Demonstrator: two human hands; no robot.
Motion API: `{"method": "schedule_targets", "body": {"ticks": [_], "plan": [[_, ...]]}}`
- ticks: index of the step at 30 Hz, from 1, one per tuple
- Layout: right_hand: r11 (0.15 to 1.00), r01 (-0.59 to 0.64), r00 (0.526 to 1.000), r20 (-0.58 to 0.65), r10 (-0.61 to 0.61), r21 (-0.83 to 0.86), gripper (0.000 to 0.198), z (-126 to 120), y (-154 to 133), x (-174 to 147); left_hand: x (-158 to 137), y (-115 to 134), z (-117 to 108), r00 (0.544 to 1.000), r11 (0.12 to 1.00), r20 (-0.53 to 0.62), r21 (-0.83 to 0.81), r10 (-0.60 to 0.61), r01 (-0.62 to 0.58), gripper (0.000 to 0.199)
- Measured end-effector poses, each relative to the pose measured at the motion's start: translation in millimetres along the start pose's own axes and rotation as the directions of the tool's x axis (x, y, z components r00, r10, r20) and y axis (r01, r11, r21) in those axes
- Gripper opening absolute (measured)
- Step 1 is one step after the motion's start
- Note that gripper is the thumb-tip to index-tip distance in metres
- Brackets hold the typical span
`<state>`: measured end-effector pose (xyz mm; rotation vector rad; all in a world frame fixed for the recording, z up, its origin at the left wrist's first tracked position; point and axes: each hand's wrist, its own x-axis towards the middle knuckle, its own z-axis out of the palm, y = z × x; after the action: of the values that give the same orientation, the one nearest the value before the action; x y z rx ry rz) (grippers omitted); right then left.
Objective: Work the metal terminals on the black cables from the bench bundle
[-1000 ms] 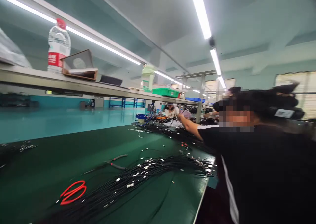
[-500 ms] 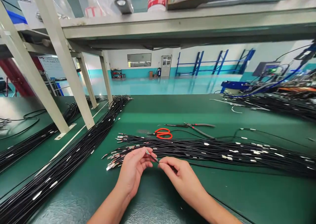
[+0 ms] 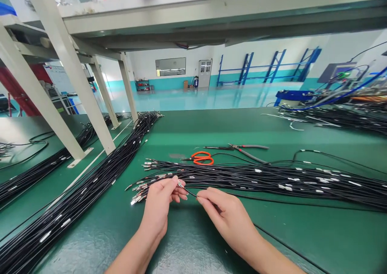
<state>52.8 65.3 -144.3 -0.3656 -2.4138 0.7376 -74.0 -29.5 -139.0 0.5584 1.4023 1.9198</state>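
My left hand (image 3: 163,199) pinches the end of a black cable (image 3: 191,193), where a small metallic connector (image 3: 180,184) shows at the fingertips. Further along the same cable, my right hand (image 3: 227,214) grips it between thumb and forefinger. From under that hand the cable trails off to the lower right. Just beyond both hands lies a bundle of black cables (image 3: 242,176), with white labels on it and metal-tipped ends at its left. Behind the bundle rest orange-handled scissors (image 3: 203,158) and grey-handled pliers (image 3: 250,153).
Along the left runs another long cable bundle (image 3: 99,181), beside the cream shelf legs (image 3: 72,72). The cream shelf (image 3: 181,20) spans overhead. More cables (image 3: 332,119) and a blue-edged device (image 3: 294,96) occupy the far right of the green table (image 3: 187,241).
The view has tilted down slightly. My right hand has shifted a little right, away from the left, and more of the cable shows between them. Both still grip it.
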Motion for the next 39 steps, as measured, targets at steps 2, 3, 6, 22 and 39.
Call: {"method": "schedule_targets", "body": {"ticks": [2, 3, 6, 22, 39], "plan": [[1.000, 0.026, 1.000, -0.015, -0.027, -0.017, 0.026, 1, 0, 0, -1, 1, 0, 1.000, 1.000, 0.000, 0.008, 0.009, -0.009, 0.030], [0.999, 0.033, 0.999, -0.017, -0.034, -0.019, 0.026, 1, 0, 0, -1, 1, 0, 1.000, 1.000, 0.004, -0.002, 0.010, -0.010, 0.030], [0.999, 0.041, 0.999, -0.002, -0.041, -0.011, 0.024, 2, 1, -1, -2, 1, 1, 1.000, 1.000, 0.016, -0.030, 0.009, -0.009, 0.029], [0.999, 0.000, 0.999, 0.045, -0.002, 0.042, 0.022, 3, 3, 0, -6, 0, 2, 0.994, 0.987, -0.008, 0.123, 0.109, -0.107, 0.029], [0.966, -0.078, 0.997, 0.021, 0.075, 0.246, 0.032, -5, -7, 5, -9, -9, 10, 0.972, 1.000, 0.236, 0.000, -0.007, 0.007, 0.019]]}}
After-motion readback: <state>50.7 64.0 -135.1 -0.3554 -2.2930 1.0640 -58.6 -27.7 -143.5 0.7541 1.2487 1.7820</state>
